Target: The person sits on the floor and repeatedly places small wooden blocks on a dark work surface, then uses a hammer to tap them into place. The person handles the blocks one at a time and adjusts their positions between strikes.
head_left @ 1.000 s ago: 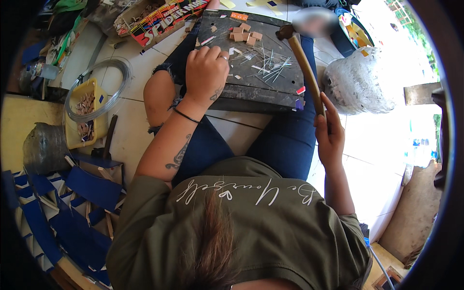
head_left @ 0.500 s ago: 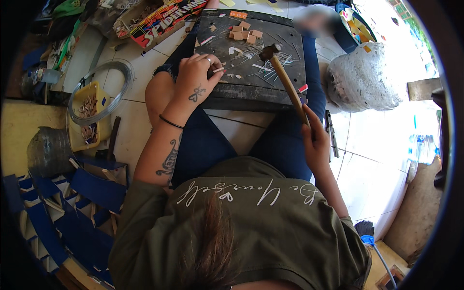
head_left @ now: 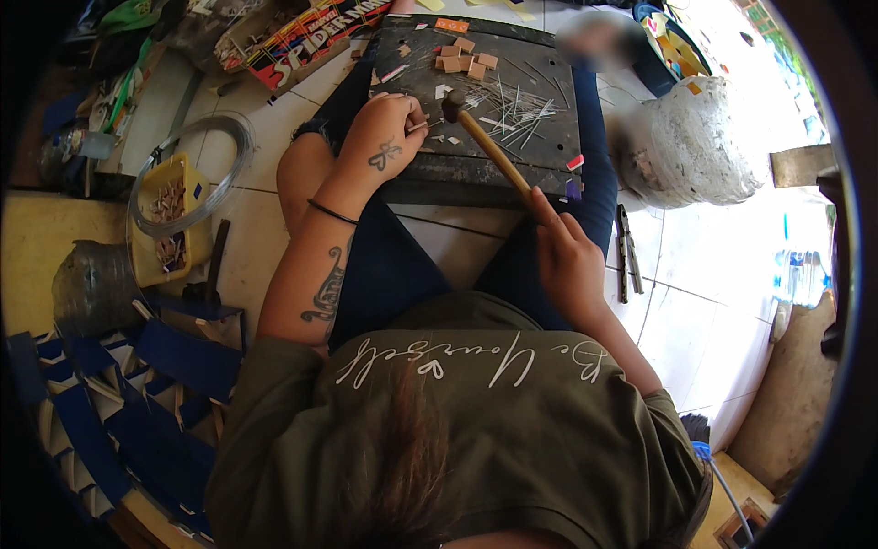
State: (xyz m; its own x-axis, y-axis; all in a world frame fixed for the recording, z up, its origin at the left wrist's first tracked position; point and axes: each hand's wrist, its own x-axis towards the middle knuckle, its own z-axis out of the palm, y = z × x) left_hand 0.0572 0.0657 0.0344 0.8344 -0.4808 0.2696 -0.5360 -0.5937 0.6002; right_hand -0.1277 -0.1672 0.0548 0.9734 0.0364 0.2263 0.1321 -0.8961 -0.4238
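My right hand [head_left: 569,265] is wrapped round the wooden handle of a hammer [head_left: 498,157]. Its dark head hangs over the low black worktable [head_left: 439,174], just right of my left hand [head_left: 382,135]. The left hand rests at the table's left edge, fingers closed in a pinch; a small pale piece barely shows at the fingertips, mostly hidden. Thin metal wire pieces [head_left: 521,112] lie scattered beyond the hammer, among small paper scraps. Farther back sits a group of small brown blocks [head_left: 451,65], with an orange strip [head_left: 452,25] behind them.
On the left stand a yellow basket [head_left: 197,224] of small pieces, a wire coil [head_left: 245,151] and a heap of blue panels [head_left: 183,357]. A printed carton [head_left: 311,41] is at the back. Pliers [head_left: 625,252] lie right of my leg, near a wrapped bundle [head_left: 681,151].
The hammer has swung left and its head has come nearer my left hand. My right hand has moved left and slightly down; my left hand has turned slightly, hiding more of its piece.
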